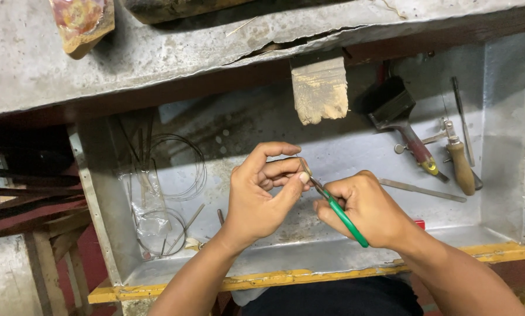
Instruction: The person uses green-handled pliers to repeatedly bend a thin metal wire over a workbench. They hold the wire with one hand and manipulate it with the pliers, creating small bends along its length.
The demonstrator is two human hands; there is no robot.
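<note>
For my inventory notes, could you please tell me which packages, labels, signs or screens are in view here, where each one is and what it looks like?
Clear plastic bag: lies at the left of the metal tray, flat and crumpled, transparent, with coiled wire showing through it.
Beyond that bag, no labels, signs or screens are in view.

Green-handled pliers [345, 219], grey metal tray [502, 175] with yellow edge, black-bristled brush [400, 117].
</note>
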